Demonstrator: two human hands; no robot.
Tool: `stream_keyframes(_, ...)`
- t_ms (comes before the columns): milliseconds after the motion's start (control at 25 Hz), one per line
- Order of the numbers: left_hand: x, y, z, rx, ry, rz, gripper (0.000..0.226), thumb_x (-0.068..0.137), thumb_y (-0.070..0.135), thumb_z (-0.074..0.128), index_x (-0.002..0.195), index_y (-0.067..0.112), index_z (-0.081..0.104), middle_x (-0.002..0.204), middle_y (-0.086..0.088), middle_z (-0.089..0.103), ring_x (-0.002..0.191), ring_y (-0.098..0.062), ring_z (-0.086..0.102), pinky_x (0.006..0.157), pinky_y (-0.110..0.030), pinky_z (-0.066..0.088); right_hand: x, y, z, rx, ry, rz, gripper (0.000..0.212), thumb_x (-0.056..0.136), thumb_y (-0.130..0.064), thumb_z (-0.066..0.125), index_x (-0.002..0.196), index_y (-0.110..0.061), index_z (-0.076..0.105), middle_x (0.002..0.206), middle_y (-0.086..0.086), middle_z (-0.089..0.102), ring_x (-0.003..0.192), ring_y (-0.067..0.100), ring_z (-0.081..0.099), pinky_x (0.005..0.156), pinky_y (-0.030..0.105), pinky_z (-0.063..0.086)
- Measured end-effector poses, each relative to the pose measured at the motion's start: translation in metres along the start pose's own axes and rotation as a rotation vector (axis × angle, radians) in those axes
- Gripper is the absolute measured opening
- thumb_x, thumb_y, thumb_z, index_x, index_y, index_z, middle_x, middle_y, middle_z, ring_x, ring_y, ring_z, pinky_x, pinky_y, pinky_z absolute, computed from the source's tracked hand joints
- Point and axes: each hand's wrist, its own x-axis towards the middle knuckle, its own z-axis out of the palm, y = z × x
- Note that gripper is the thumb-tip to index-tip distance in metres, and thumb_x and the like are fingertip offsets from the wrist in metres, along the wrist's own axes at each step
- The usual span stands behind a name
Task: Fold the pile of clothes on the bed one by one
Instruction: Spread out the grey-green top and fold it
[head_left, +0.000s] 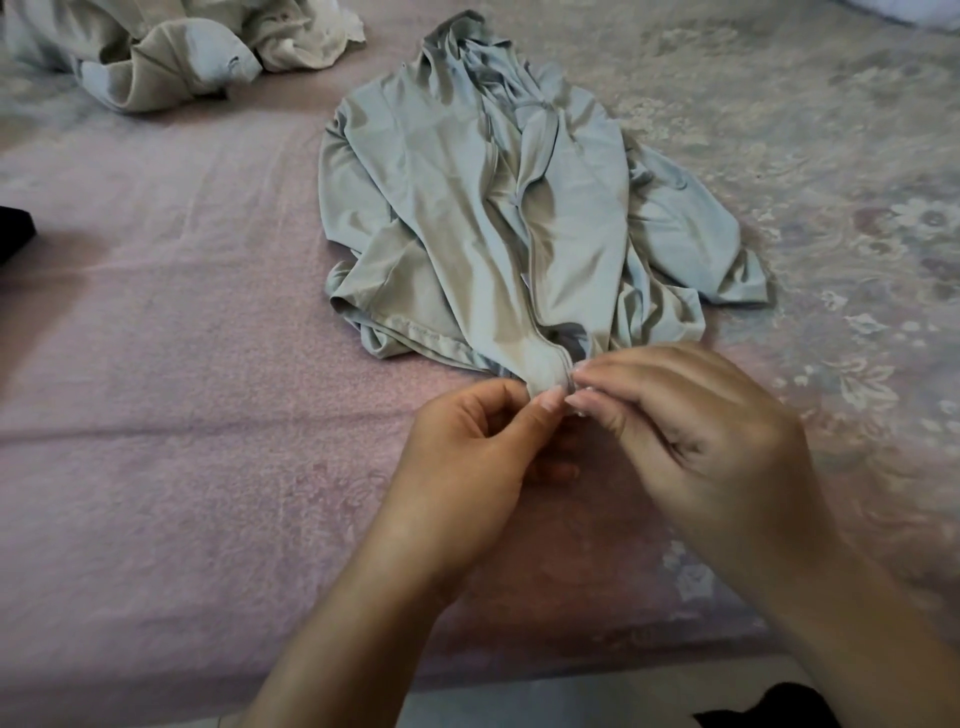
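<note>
Both hands, left hand and right hand, pinch the near hem of the pale green zip jacket, which lies crumpled on the pink bed.

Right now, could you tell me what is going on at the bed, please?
A person is working on a grey jacket lying crumpled on the bed. Both the left hand and the right hand pinch its near hem at the bottom of the zip. It is not yet folded. More clothes wait in a heap at the far left.
</note>
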Motion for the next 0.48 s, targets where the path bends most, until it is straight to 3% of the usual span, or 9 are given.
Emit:
stream_keyframes(120, 0.001, 0.001, 0.000, -0.001, 0.043, -0.037, 0.017, 0.088, 0.013, 0.059, 0.078, 0.001, 0.067, 0.074, -0.009, 0.070, 0.068, -0.018, 0.066, 0.067, -0.030, 0.057, 0.004, 0.002, 0.000, 0.034, -0.038, 0.115, 0.013, 0.089, -0.017, 0.065, 0.083, -0.007, 0.071, 0.082, 0.001, 0.067, 0.080, 0.015, 0.063, 0.073, 0.027, 0.049)
stream_keyframes(280, 0.000, 0.001, 0.001, 0.036, 0.035, -0.042, 0.018, 0.086, 0.018, 0.063, 0.080, 0.003, 0.072, 0.075, -0.011, 0.072, 0.067, -0.018, 0.067, 0.065, -0.031, 0.057, 0.010, 0.007, 0.002, 0.086, -0.145, 0.201, 0.017, 0.089, -0.024, 0.060, 0.079, -0.012, 0.066, 0.075, -0.006, 0.059, 0.074, 0.007, 0.055, 0.069, 0.013, 0.040)
stream_keyframes(480, -0.001, 0.003, 0.000, 0.181, 0.040, -0.003, 0.019, 0.083, 0.016, 0.068, 0.075, -0.001, 0.070, 0.069, -0.010, 0.072, 0.052, -0.012, 0.059, 0.047, -0.017, 0.047, 0.018, 0.009, -0.003, 0.151, -0.235, 0.183, 0.021, 0.087, -0.030, 0.054, 0.078, -0.014, 0.064, 0.073, -0.009, 0.057, 0.072, 0.003, 0.053, 0.066, 0.014, 0.039)
